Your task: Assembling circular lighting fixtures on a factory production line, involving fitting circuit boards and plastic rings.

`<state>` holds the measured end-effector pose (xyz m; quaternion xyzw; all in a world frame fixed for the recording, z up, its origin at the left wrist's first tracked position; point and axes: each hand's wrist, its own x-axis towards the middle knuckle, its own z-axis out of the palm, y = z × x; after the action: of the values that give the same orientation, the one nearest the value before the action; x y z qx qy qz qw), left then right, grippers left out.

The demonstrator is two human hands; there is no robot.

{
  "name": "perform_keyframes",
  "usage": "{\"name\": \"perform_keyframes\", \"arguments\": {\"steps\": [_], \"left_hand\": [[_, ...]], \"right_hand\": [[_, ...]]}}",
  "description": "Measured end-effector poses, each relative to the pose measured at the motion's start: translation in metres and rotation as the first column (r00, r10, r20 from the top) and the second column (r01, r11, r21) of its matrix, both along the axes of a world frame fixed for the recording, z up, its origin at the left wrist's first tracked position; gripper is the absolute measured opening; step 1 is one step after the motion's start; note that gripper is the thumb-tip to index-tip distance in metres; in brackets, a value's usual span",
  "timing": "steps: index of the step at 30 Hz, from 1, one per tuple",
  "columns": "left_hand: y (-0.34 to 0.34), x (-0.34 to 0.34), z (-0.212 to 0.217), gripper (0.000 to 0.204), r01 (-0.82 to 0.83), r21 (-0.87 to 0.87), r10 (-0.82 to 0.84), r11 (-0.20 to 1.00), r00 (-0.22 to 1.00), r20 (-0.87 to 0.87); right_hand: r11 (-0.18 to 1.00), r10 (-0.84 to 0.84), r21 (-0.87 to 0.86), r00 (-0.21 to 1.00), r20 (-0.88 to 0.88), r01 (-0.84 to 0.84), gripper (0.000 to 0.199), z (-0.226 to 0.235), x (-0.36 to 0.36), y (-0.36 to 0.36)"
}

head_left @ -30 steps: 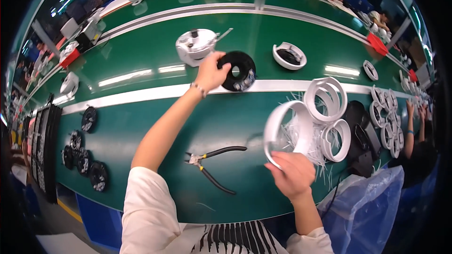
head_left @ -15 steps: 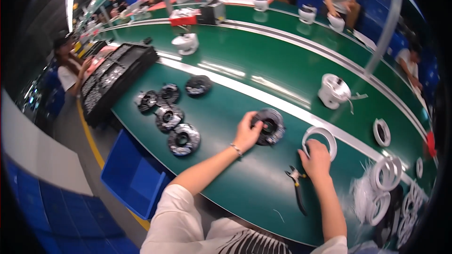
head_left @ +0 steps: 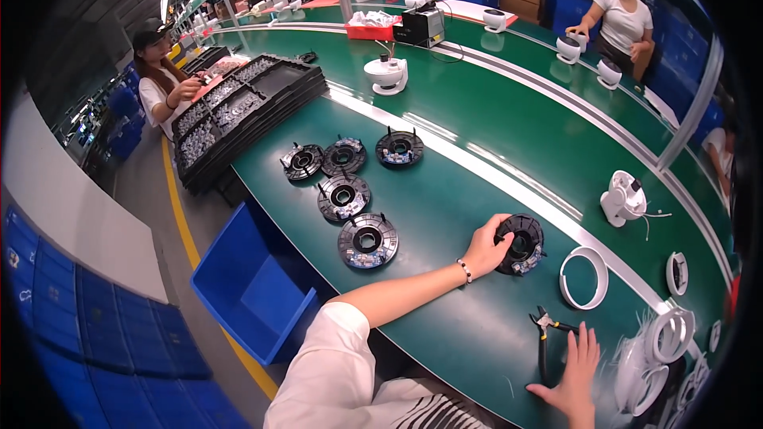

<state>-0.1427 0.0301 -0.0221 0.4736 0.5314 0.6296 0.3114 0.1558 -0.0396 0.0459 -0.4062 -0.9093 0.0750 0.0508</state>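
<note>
My left hand (head_left: 489,246) grips a round black plastic base (head_left: 520,245) by its left edge, with small electronic parts showing on its rim. To the right of it a white plastic ring (head_left: 584,278) rests on the green bench, touched by neither hand. My right hand (head_left: 576,373) is spread with nothing in it, just beside a pair of cutting pliers (head_left: 544,342) with black and yellow handles. On the left of the bench lie several more black round bases (head_left: 368,241), wires and circuit boards on them.
Black stacked trays (head_left: 238,115) of small parts stand at the far left, near a co-worker (head_left: 159,83). A blue bin (head_left: 254,294) sits below the bench edge. White rings (head_left: 674,335) are heaped at right. White device housings (head_left: 386,73) stand on the conveyor (head_left: 493,111).
My right hand has left the white ring, drawn back toward me and opened beside the pliers. My left hand still holds the black base. The whole view has shifted.
</note>
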Motion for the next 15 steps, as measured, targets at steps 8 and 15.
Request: {"name": "perform_keyframes", "arguments": {"steps": [8,15], "left_hand": [[0.013,0.006,-0.021,0.029,-0.085,0.079,0.09,0.993,0.994,-0.067],[0.006,-0.004,-0.009,0.028,0.045,-0.001,-0.045,0.999,0.998,0.041]], "right_hand": [[0.992,0.038,-0.125,0.997,0.06,-0.03,0.099,0.016,0.001,0.019],[0.972,0.101,0.186,0.97,0.222,-0.144,0.055,0.002,0.005,0.036]]}}
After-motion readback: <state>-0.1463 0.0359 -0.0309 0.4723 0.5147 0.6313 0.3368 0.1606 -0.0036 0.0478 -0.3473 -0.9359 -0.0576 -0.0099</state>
